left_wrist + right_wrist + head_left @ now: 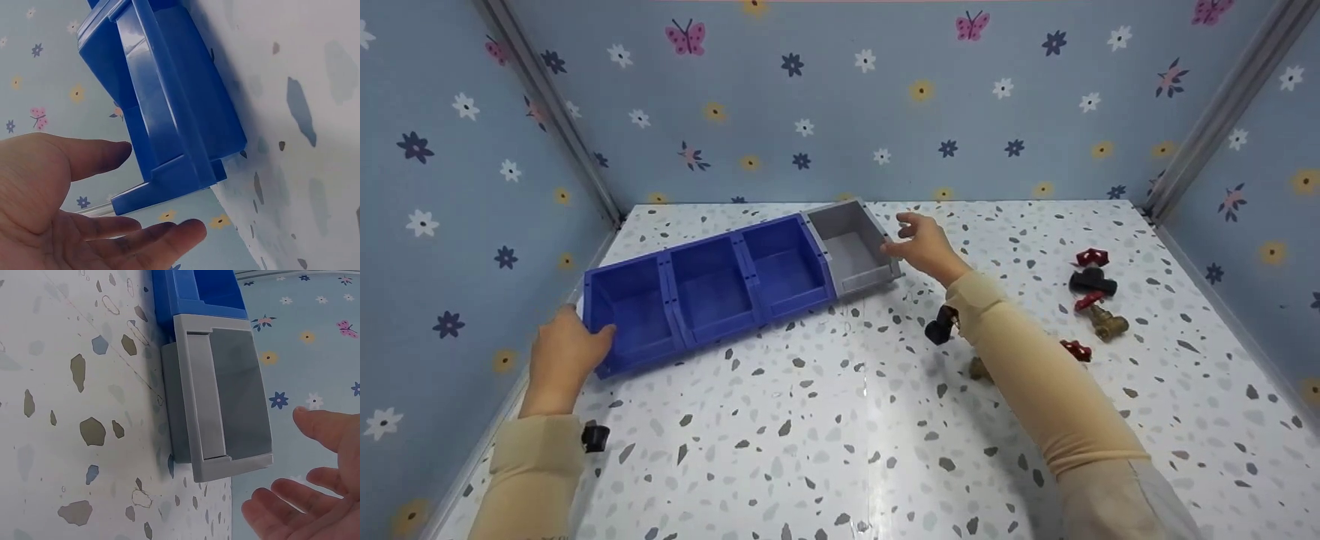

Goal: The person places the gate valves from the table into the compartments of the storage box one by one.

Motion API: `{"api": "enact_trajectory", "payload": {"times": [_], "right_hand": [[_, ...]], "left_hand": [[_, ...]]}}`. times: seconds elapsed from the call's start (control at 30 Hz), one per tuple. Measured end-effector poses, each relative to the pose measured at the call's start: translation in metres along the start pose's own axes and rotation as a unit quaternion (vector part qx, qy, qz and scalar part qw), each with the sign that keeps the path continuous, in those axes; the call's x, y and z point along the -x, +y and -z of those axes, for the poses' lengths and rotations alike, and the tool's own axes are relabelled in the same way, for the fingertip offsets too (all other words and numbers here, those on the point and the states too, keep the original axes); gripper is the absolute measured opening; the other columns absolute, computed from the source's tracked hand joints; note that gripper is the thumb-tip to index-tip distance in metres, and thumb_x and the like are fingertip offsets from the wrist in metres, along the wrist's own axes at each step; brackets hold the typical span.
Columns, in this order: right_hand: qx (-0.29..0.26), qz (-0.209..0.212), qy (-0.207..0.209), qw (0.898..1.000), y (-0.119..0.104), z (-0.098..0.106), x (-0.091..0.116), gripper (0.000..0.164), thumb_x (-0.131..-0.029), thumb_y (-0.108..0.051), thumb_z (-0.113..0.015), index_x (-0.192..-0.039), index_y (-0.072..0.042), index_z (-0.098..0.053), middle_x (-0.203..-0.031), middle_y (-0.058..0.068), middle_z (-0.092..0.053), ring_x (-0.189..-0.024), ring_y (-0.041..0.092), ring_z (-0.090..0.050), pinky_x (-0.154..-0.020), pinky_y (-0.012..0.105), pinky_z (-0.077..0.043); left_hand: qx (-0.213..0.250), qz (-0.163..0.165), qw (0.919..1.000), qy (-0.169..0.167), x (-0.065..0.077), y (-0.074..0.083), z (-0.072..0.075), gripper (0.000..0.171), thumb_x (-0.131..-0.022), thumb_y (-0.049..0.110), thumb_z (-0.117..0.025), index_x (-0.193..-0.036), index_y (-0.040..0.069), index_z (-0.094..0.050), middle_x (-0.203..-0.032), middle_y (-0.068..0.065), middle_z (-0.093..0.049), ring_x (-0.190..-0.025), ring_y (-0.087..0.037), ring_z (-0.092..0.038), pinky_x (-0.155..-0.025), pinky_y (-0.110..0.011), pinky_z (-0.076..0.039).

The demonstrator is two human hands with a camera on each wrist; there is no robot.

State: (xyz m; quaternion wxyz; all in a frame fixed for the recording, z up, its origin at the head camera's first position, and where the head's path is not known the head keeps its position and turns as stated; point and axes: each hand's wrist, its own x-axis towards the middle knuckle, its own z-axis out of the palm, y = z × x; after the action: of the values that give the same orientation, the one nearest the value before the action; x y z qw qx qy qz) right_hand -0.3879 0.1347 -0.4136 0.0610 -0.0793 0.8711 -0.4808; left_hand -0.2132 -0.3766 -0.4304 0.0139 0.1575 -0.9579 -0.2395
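Note:
Three blue plastic bins [718, 330] and one grey bin [871, 279] form a joined row on the speckled table, slanting up toward the far right. At the left end of the row is my left hand [564, 356], its thumb and fingers spread on either side of the end bin's corner [169, 188]. My right hand [928, 249] is beside the grey bin's outer wall, thumb close to the rim. In the right wrist view, the fingers [292, 495] are spread apart beyond the grey bin's end [236, 467], holding nothing. All the bins are empty inside.
To the right lie a black valve [1091, 282] with a red handwheel and a brass valve [1107, 324] with a red handle. Another red handwheel [1076, 350] and a brass piece [979, 369] show beside my right sleeve, which partly covers them. Flower-patterned walls [840, 97] enclose the table.

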Motion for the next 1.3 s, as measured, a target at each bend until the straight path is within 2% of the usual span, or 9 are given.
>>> {"api": "enact_trajectory", "payload": {"times": [0.2,0.4,0.57,0.77,0.97,1.13,1.2,1.3], "right_hand": [[0.005,-0.011,-0.008,1.000,0.007,-0.006,-0.004,0.077,-0.101,-0.016,-0.076,-0.166,0.001,-0.039,-0.154,0.030,-0.056,-0.139,0.043,-0.060,-0.118,0.054,-0.050],[0.015,-0.022,-0.033,0.999,0.010,-0.013,-0.008,0.073,-0.105,-0.014,-0.070,-0.166,0.004,-0.035,-0.153,0.032,-0.057,-0.139,0.042,-0.061,-0.117,0.052,-0.052],[0.015,-0.014,-0.029,0.999,0.011,-0.017,-0.013,0.062,-0.104,-0.009,-0.068,-0.159,0.009,-0.045,-0.146,0.033,-0.063,-0.135,0.040,-0.065,-0.113,0.050,-0.056],[0.044,-0.024,-0.011,0.999,0.012,-0.020,-0.017,0.042,-0.102,-0.005,-0.066,-0.142,0.010,-0.063,-0.135,0.029,-0.071,-0.119,0.032,-0.069,-0.104,0.045,-0.060],[0.063,-0.018,0.001,0.998,0.013,-0.022,-0.017,0.035,-0.102,-0.002,-0.065,-0.135,0.011,-0.067,-0.127,0.030,-0.074,-0.107,0.030,-0.072,-0.097,0.042,-0.062],[0.079,-0.019,0.003,0.997,0.012,-0.022,-0.018,0.035,-0.104,-0.003,-0.064,-0.135,0.012,-0.066,-0.128,0.030,-0.073,-0.113,0.036,-0.073,-0.100,0.046,-0.062],[0.082,-0.020,0.003,0.996,0.011,-0.022,-0.018,0.034,-0.104,-0.003,-0.064,-0.135,0.012,-0.066,-0.129,0.030,-0.073,-0.115,0.038,-0.072,-0.101,0.046,-0.062],[0.086,-0.021,-0.001,0.996,0.012,-0.021,-0.018,0.033,-0.103,-0.003,-0.064,-0.133,0.012,-0.066,-0.129,0.030,-0.073,-0.114,0.036,-0.072,-0.100,0.045,-0.062]], "left_hand": [[0.011,0.004,0.9999,-0.003,-0.001,0.000,-0.001,0.076,-0.107,0.024,-0.057,-0.152,-0.029,-0.029,-0.146,-0.055,-0.044,-0.131,-0.070,-0.051,-0.106,-0.075,-0.048],[0.015,-0.014,0.9996,0.019,0.001,0.000,-0.004,0.064,-0.105,0.017,-0.056,-0.144,-0.031,-0.040,-0.136,-0.054,-0.053,-0.123,-0.069,-0.058,-0.099,-0.075,-0.053],[0.026,-0.018,0.9991,0.028,0.002,-0.001,-0.006,0.059,-0.103,0.011,-0.054,-0.143,-0.031,-0.042,-0.133,-0.053,-0.056,-0.122,-0.069,-0.059,-0.100,-0.074,-0.053],[0.029,-0.009,0.9993,0.024,0.002,-0.002,-0.006,0.056,-0.102,0.009,-0.053,-0.140,-0.031,-0.044,-0.131,-0.053,-0.057,-0.120,-0.068,-0.061,-0.097,-0.074,-0.054],[0.031,-0.014,0.9992,0.023,0.002,-0.001,-0.004,0.052,-0.099,0.008,-0.051,-0.135,-0.030,-0.050,-0.127,-0.052,-0.060,-0.114,-0.065,-0.065,-0.089,-0.070,-0.058],[0.030,-0.020,0.9990,0.028,0.001,0.001,-0.004,0.053,-0.095,0.006,-0.048,-0.134,-0.030,-0.051,-0.126,-0.051,-0.061,-0.111,-0.064,-0.065,-0.089,-0.071,-0.056],[0.026,-0.021,0.9989,0.032,0.001,0.001,-0.005,0.052,-0.094,0.005,-0.048,-0.131,-0.030,-0.052,-0.123,-0.051,-0.062,-0.105,-0.062,-0.067,-0.084,-0.069,-0.056],[0.028,-0.021,0.9989,0.030,0.001,0.001,-0.006,0.048,-0.093,0.005,-0.049,-0.127,-0.029,-0.055,-0.118,-0.050,-0.064,-0.090,-0.051,-0.068,-0.071,-0.058,-0.057]]}}
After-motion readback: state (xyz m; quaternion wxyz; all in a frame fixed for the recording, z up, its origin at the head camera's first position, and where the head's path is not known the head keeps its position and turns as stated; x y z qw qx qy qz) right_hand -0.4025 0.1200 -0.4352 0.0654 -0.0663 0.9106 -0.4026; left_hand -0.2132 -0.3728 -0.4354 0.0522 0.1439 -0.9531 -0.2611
